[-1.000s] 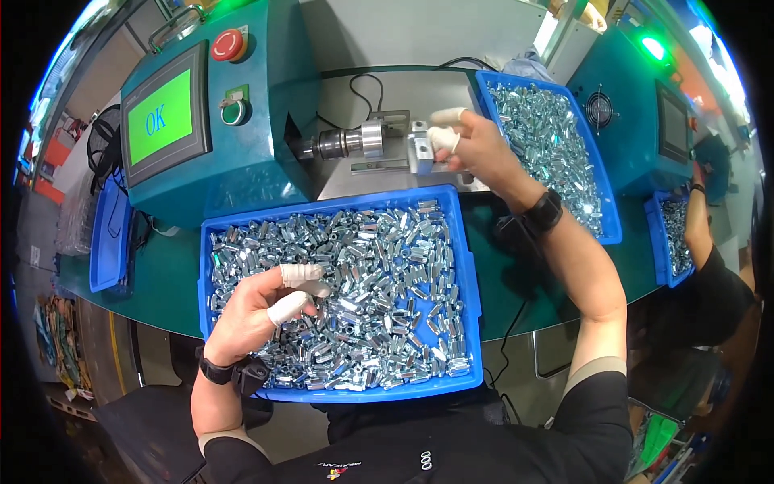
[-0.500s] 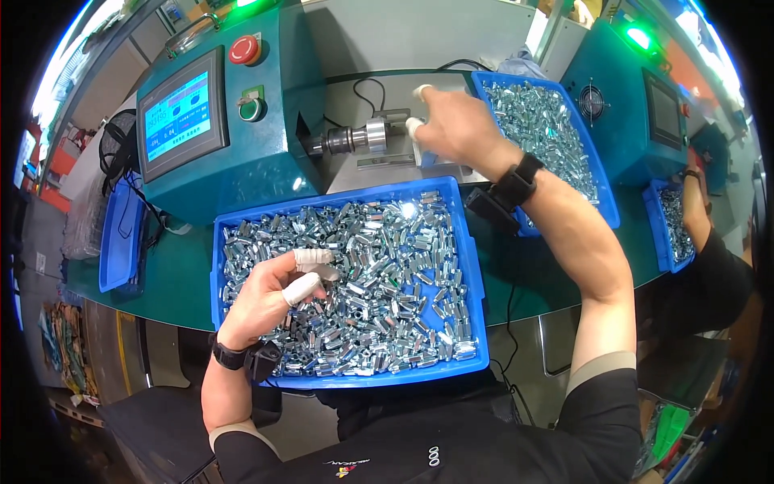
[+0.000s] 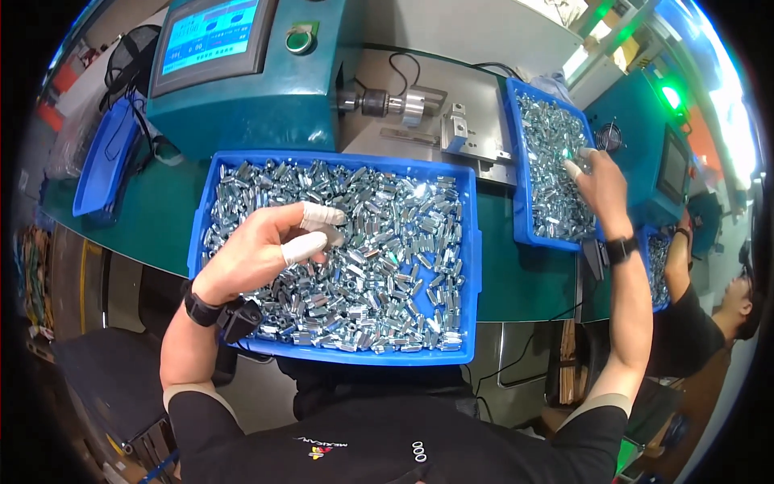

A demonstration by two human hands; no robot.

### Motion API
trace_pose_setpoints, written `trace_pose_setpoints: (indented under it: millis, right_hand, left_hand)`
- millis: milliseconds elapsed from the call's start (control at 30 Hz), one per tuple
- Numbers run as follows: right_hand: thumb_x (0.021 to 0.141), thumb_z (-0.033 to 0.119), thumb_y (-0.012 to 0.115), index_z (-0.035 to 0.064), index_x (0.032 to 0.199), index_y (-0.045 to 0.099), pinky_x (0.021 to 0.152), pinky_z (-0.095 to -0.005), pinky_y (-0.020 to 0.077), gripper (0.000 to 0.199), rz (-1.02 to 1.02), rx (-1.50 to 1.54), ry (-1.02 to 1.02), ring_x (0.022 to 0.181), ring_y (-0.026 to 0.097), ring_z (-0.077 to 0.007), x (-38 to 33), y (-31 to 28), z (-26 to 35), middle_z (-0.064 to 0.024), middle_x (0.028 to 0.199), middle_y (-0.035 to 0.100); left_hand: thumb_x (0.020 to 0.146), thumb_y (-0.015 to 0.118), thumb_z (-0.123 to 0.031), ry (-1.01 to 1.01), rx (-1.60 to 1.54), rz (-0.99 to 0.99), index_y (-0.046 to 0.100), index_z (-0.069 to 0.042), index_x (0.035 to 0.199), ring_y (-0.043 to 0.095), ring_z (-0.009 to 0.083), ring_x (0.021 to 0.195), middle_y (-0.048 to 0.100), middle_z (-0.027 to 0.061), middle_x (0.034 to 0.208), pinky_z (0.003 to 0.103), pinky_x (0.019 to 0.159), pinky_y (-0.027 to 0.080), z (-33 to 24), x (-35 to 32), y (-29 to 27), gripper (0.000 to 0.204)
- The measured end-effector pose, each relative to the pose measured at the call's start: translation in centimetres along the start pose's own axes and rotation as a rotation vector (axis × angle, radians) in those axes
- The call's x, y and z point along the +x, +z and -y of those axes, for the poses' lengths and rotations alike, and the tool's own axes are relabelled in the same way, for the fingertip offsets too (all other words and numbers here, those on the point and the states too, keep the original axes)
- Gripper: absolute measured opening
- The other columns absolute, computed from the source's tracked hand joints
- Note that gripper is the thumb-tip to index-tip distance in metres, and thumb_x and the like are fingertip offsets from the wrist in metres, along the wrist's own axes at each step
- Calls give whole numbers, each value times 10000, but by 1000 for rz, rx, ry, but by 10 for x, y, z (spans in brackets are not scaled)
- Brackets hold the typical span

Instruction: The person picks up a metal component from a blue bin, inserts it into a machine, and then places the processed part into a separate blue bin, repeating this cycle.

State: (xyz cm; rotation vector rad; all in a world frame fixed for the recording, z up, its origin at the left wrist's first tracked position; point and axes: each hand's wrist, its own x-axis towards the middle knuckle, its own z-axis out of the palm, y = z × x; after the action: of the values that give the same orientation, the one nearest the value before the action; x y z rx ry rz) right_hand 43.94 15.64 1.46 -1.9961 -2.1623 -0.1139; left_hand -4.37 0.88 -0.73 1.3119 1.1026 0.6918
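Note:
My left hand (image 3: 262,242) hovers over the left part of the near blue tray (image 3: 472,274), its white-covered fingers curled toward the thumb. Whatever lies between those fingertips is hidden. Small shiny hex metal pieces (image 3: 363,298), like long coupling nuts, fill this tray. At the right, my right hand (image 3: 606,189) is over a second blue tray (image 3: 522,211) of similar metal pieces (image 3: 548,133). Its covered thumb and index finger stand a little apart, with no piece visible between them. Between the trays' far ends, the machine's round metal chuck (image 3: 413,108) faces a metal block (image 3: 455,129).
A teal machine (image 3: 242,117) with a lit screen (image 3: 211,36) and green button (image 3: 299,39) stands behind the near tray. An empty-looking blue tray (image 3: 105,161) lies far left. Another person (image 3: 685,315) works at the right, beside another teal machine (image 3: 645,137) and tray (image 3: 657,270).
My right hand has moved right, from beside the machine's metal block to the second tray. The left hand stays over the near tray. The whole view has shifted.

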Motion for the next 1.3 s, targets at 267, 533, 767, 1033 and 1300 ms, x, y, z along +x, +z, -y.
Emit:
trace_pose_setpoints:
  millis: [267,533,767,1033,1300]
  right_hand:
    - [872,73,781,48,1063,748,826,-355,548,196,245,653,-766,925,699,-266,-44,42,118,-119,1015,715]
    - [889,152,782,55,1013,714,812,-368,549,171,344,533,-872,967,697,-261,-36,65,160,-64,1094,695]
    - [1017,151,674,42,1156,668,694,-265,544,177,571,1279,-100,977,694,-127,-13,26,144,-56,1098,720]
    - [970,127,725,4,1138,712,672,-236,521,209,199,1190,-134,832,674,-100,29,39,127,-46,981,733]
    - [947,119,750,-10,1047,754,676,-238,510,163,103,1136,-186,736,628,-79,54,59,128,-19,854,717]
  left_hand:
    - [1032,628,-145,-44,-1,7,609,10,1381,675,119,932,724,89,1182,296,895,543,1,5,2,381]
    - [1026,609,-130,-5,-18,-50,630,-9,1362,690,117,920,740,90,1157,277,846,549,1,0,0,358]
    - [1031,640,-166,56,-22,35,609,-2,1390,678,125,953,723,80,1182,296,895,549,6,-6,-4,396]
    - [1021,625,-122,12,-9,13,631,3,1353,698,156,943,729,107,1169,315,885,563,6,-2,0,354]
    - [1024,618,-114,5,-24,13,626,5,1363,700,158,953,727,110,1173,316,886,565,4,1,0,359]
